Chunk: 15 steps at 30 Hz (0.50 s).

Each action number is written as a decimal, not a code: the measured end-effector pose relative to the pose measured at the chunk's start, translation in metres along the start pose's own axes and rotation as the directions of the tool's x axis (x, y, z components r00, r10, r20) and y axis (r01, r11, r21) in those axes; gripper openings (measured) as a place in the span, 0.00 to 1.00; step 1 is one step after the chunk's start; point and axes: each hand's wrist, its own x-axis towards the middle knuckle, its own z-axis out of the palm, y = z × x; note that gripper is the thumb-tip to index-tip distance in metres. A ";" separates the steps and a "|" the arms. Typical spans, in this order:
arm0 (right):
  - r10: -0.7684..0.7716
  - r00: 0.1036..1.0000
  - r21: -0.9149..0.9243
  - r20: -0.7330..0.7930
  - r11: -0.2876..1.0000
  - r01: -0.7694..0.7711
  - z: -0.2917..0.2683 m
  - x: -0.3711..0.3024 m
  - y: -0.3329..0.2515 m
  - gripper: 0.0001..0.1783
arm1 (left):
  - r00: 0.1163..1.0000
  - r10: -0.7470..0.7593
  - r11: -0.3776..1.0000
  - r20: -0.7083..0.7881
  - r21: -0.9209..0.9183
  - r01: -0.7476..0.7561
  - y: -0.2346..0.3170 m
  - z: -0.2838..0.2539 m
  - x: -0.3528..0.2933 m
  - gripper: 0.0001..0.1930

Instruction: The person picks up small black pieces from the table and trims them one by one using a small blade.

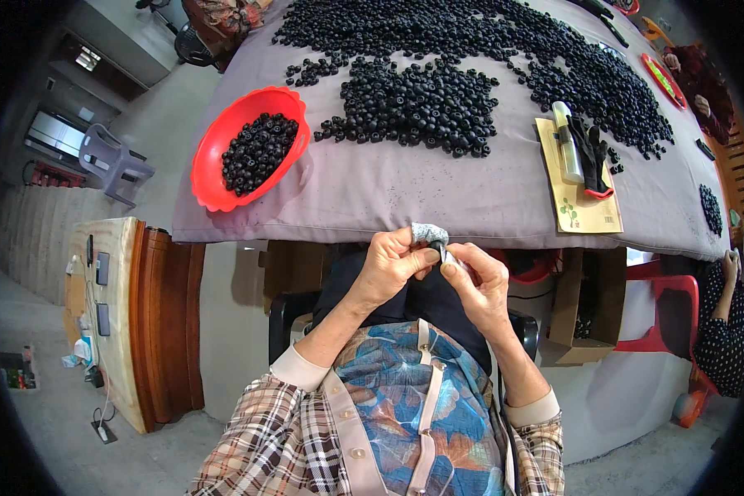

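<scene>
My left hand is closed in a pinch at the table's front edge, with a grey patterned cloth cover over its index fingertip. A small black bead shows between its thumb and the covered finger. My right hand is closed too, thumb and fingers pressed on a small pale piece, perhaps cloth, right against the bead. What exactly this piece is I cannot make out. Ahead lies a loose patch of black beads, and a red scalloped bowl to the left holds more of them.
A larger spread of black beads covers the far part of the table. On a yellow card at the right lie a clear tube and a black glove. Another person sits at the right, near a red chair.
</scene>
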 end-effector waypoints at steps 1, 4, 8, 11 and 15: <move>0.001 1.000 0.005 -0.008 1.000 -0.001 0.000 0.000 0.001 0.07 | 1.000 0.005 0.999 -0.002 0.046 -0.005 0.001 0.001 -0.001 0.06; 0.049 0.999 0.059 -0.008 0.997 -0.049 -0.002 0.001 -0.003 0.07 | 1.000 0.009 1.000 -0.017 0.003 -0.009 0.000 0.005 -0.002 0.06; 0.068 0.997 0.304 -0.037 0.951 -0.054 0.005 0.001 -0.008 0.07 | 1.000 -0.002 0.980 0.014 -0.200 0.005 -0.003 0.008 0.003 0.07; 0.151 0.988 0.291 0.021 0.945 -0.150 -0.001 -0.001 0.000 0.08 | 0.998 -0.013 0.936 0.055 -0.351 0.032 -0.008 0.003 0.004 0.08; 0.213 0.975 0.411 0.055 0.886 -0.217 -0.003 -0.002 0.002 0.09 | 0.998 -0.024 0.936 0.057 -0.350 0.042 -0.010 0.002 0.006 0.09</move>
